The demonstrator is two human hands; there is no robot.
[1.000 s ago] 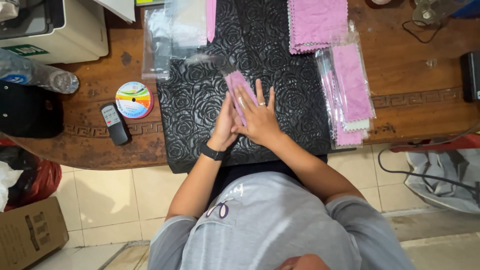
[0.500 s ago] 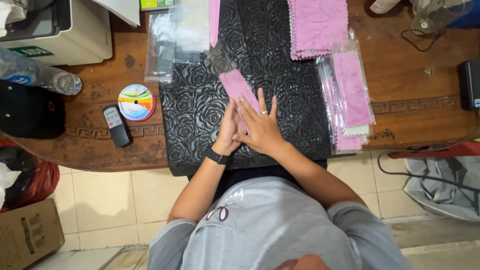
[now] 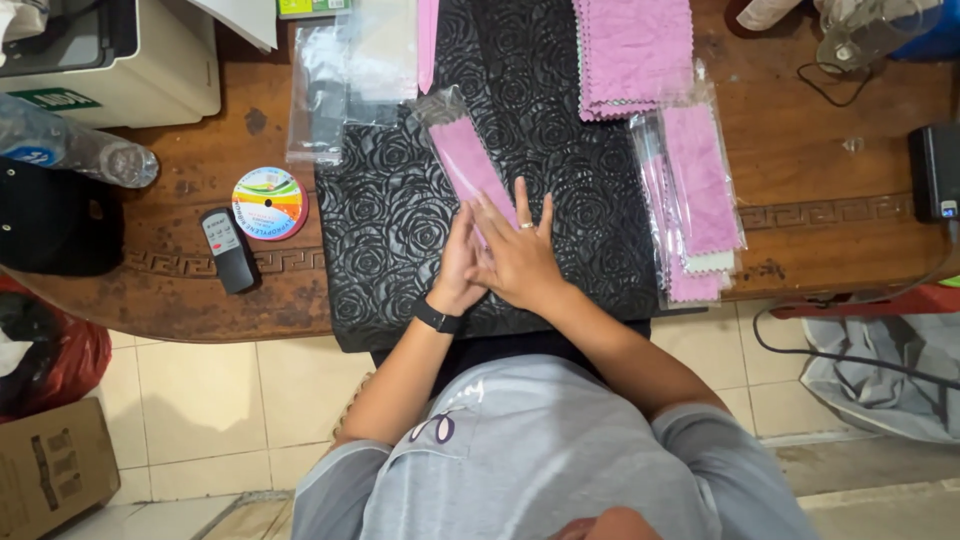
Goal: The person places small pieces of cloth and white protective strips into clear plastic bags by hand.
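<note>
**Both hands on a bagged pink cloth**

A black rose-embossed mat (image 3: 400, 230) covers the wooden tabletop (image 3: 820, 190). On it lies a folded pink cloth in a clear sleeve (image 3: 465, 160). The right hand (image 3: 520, 260) presses it, fingers spread flat; the left hand (image 3: 458, 265) pinches its near end.

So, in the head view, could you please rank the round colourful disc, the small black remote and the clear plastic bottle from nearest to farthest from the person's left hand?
From the left hand:
1. Round colourful disc, to its left on the wooden table.
2. Small black remote, just left of the disc, near the table edge.
3. Clear plastic bottle, far left, lying beside the printer.
</note>
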